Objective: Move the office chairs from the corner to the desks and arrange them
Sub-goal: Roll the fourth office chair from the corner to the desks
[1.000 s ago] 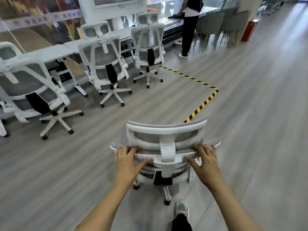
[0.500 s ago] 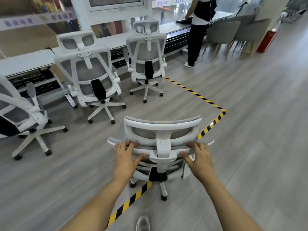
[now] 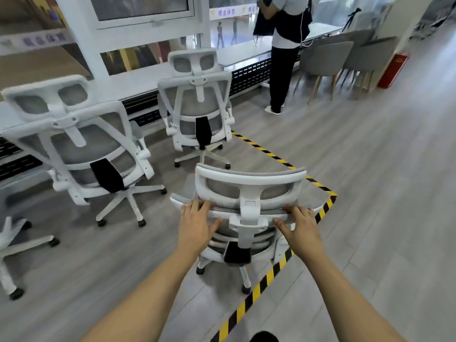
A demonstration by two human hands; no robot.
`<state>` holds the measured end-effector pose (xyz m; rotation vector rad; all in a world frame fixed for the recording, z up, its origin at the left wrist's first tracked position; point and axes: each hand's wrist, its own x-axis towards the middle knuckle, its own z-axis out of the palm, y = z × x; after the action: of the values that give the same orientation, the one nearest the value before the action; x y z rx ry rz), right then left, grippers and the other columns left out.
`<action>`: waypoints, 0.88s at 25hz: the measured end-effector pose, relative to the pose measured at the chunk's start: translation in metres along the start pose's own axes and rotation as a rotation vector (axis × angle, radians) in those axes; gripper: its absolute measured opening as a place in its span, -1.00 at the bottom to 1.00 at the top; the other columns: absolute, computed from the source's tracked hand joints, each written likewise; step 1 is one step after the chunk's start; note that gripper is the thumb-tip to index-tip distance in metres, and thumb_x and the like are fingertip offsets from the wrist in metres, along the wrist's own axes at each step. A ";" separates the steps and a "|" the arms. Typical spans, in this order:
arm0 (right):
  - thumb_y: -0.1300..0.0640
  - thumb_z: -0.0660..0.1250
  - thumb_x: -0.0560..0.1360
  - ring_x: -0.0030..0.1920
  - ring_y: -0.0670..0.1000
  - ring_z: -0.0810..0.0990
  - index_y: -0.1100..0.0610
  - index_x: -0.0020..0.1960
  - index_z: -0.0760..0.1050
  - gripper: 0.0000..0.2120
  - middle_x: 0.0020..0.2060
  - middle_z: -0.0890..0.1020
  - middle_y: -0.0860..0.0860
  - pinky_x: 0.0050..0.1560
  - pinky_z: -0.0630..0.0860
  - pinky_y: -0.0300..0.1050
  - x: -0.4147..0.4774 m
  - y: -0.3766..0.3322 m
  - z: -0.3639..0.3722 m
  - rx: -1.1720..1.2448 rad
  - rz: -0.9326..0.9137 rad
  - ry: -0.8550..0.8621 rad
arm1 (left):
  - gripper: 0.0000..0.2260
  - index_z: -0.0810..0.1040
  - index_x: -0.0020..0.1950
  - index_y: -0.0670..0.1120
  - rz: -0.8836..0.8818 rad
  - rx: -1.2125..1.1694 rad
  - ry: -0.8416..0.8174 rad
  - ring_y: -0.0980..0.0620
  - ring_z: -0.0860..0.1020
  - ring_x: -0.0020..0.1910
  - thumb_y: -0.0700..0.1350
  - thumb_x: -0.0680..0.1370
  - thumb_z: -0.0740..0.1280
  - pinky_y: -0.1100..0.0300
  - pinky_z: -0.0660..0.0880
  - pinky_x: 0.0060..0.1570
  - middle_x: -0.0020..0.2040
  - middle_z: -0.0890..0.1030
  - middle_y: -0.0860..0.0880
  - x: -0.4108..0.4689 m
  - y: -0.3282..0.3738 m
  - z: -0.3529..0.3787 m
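Bright, even daylight from the windows [image 3: 143, 11] at top. Soft shadows under the chairs [image 3: 199, 114] on the floor [image 3: 370, 169]. Wide-angle bending at edges; left chair and far corners smeared, centre sharper.

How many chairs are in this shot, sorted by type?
White mesh office chairs: 4 – one held, one at the far desk, one on the left, and one base at the left edge.
Grey chairs with wooden legs: 2.
Total: 6
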<state>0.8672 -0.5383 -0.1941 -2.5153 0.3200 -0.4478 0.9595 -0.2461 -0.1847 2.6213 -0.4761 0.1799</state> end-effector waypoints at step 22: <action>-0.13 0.22 0.64 0.58 0.09 0.12 0.08 0.53 0.26 -0.46 0.53 0.29 0.06 0.56 0.15 0.07 0.457 0.177 0.004 -0.036 0.002 -0.211 | -0.29 -0.05 0.60 0.14 -0.168 0.170 -0.179 -0.19 0.00 0.59 0.02 0.55 0.27 -0.11 -0.04 0.55 0.64 -0.01 -0.03 0.405 0.124 0.145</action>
<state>1.2639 -0.8262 -0.1845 -2.5693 0.2502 -0.1749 1.2980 -0.5387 -0.1767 2.8425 -0.3082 -0.0737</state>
